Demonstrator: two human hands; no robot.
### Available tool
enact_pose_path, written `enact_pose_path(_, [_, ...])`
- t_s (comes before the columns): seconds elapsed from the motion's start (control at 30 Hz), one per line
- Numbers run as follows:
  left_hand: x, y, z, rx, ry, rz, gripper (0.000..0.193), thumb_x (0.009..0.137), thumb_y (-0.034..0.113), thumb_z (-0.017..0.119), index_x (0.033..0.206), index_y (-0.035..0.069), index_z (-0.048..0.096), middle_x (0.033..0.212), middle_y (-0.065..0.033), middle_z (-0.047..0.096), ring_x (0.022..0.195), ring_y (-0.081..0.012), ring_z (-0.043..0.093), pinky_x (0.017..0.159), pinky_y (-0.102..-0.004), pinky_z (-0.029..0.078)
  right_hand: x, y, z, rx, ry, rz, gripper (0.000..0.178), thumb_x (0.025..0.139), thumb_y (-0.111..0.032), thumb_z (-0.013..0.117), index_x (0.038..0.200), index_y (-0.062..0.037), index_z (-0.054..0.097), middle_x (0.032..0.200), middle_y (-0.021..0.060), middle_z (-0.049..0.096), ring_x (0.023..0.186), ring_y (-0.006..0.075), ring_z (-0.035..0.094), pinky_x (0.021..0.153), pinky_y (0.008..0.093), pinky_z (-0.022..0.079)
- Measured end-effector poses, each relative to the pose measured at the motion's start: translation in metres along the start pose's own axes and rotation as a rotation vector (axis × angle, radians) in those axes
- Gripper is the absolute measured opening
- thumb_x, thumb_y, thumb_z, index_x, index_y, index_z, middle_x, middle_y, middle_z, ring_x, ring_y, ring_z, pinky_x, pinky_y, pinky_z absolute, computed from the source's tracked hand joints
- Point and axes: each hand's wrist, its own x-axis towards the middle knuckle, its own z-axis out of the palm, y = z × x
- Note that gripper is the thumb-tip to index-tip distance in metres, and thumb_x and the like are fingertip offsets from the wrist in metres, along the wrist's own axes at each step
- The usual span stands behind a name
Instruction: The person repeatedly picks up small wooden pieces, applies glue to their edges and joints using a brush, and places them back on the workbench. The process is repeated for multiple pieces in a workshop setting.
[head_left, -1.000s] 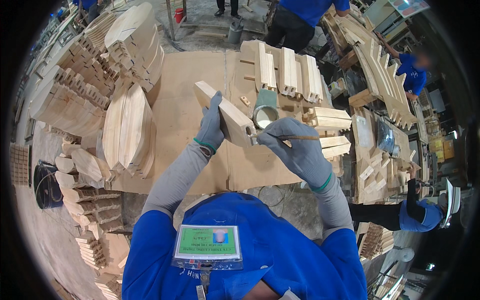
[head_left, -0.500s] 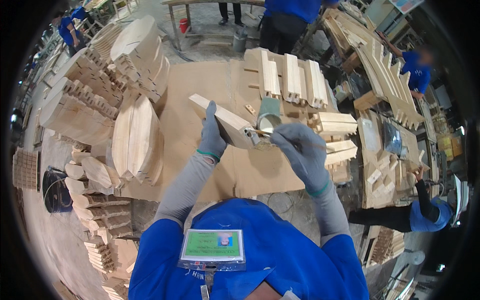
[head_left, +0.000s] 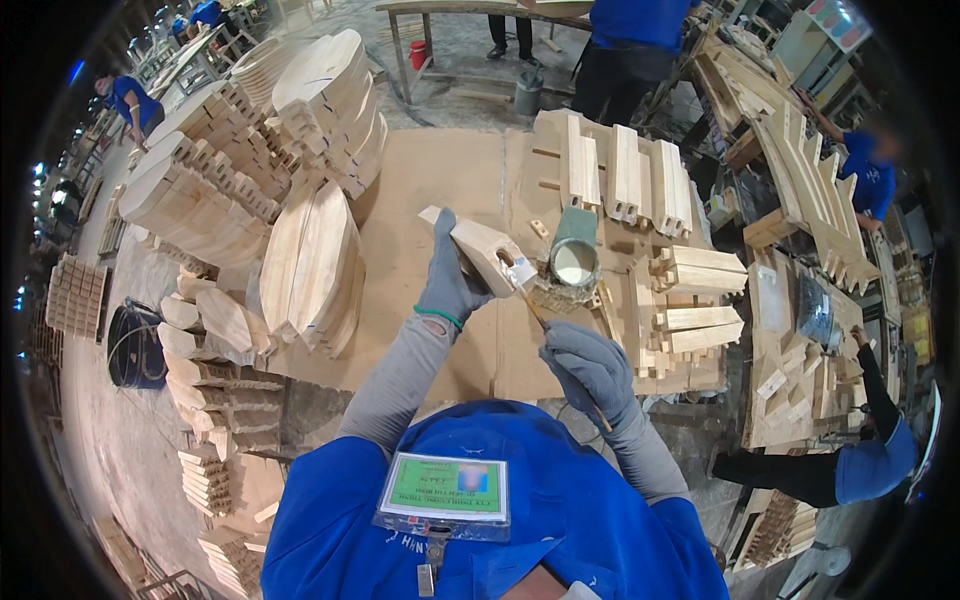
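Note:
My left hand (head_left: 448,278), in a grey glove, is closed around a pale wooden block (head_left: 483,243) above the cardboard. The block's end, with a slot cut in it, faces right and toward me and carries a smear of white glue (head_left: 519,270). In my right hand (head_left: 590,372), also gloved, is a thin wooden stick (head_left: 535,308), pinched so that its far tip meets or nearly meets the glued end. Its other end sticks out below my palm. Just right of the block, a tilted green container (head_left: 577,226) holds white glue (head_left: 574,263).
Stacked curved wooden panels (head_left: 312,262) crowd the left of the cardboard-covered table (head_left: 430,170). Slotted wooden blocks (head_left: 628,175) lie at the far right, more joined blocks (head_left: 702,330) at the near right. A black bucket (head_left: 137,345) stands left on the floor. Co-workers are around.
My right hand has come down toward me, and the stick now points up and away. The block has turned, showing more of its slotted end. The whole view has shifted.

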Motion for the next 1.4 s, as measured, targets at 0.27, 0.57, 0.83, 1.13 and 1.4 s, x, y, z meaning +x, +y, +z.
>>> enact_pose_path(0.27, [0.001, 0.001, -0.008, 0.033, -0.065, 0.057, 0.074, 0.082, 0.062, 0.058, 0.134, 0.014, 0.033, 0.124, -0.0148, 0.045, 0.113, -0.0351, 0.051, 0.095, -0.0572, 0.043, -0.002, -0.004, -0.019, -0.001, -0.125, -0.05, 0.021, 0.074, -0.002, 0.064, 0.091, -0.0055, 0.053, 0.109, 0.0136, 0.063, 0.097, 0.0322, 0.065, 0.071, 0.0358, 0.055])
enact_pose_path(0.57, [-0.002, -0.003, 0.0, 0.111, 0.034, 0.075, 0.073, 0.075, 0.067, 0.06, 0.123, 0.015, 0.041, 0.103, -0.0097, 0.047, 0.089, -0.0295, 0.053, 0.077, -0.0526, 0.049, -0.003, 0.001, -0.014, 0.038, -0.001, 0.025, 0.025, 0.072, 0.005, 0.067, 0.09, -0.0026, 0.052, 0.1, 0.0159, 0.064, 0.093, 0.0342, 0.066, 0.078, 0.037, 0.055])
enact_pose_path(0.83, [0.002, -0.001, -0.006, 0.148, 0.004, 0.052, 0.081, 0.078, 0.068, 0.056, 0.136, 0.017, 0.033, 0.126, -0.0149, 0.042, 0.107, -0.0387, 0.049, 0.088, -0.0608, 0.045, 0.005, 0.008, -0.007, 0.165, 0.127, 0.068, 0.028, 0.072, 0.011, 0.069, 0.09, -0.0012, 0.052, 0.098, 0.0183, 0.064, 0.091, 0.0344, 0.066, 0.078, 0.0378, 0.055])
enact_pose_path(1.13, [-0.027, 0.034, 0.057, 0.267, -0.497, 0.057, 0.067, 0.091, 0.055, 0.042, 0.134, 0.005, 0.038, 0.107, -0.0176, 0.059, 0.093, -0.0318, 0.061, 0.09, -0.0533, 0.049, -0.015, 0.033, -0.038, 0.231, 0.439, 0.346, 0.02, 0.078, 0.008, 0.067, 0.094, 0.0023, 0.058, 0.106, 0.0201, 0.063, 0.093, 0.0277, 0.064, 0.081, 0.0335, 0.052])
enact_pose_path(1.4, [0.116, 0.065, 0.084, 0.706, -0.309, 0.066, 0.052, 0.085, 0.035, 0.055, 0.122, -0.002, 0.051, 0.107, -0.0151, 0.062, 0.091, -0.024, 0.063, 0.083, -0.0367, 0.051, -0.064, 0.038, -0.079, 0.008, 0.602, 0.633, 0.017, 0.076, 0.008, 0.068, 0.088, 0.0021, 0.057, 0.098, 0.0201, 0.064, 0.087, 0.0257, 0.064, 0.078, 0.0316, 0.052])
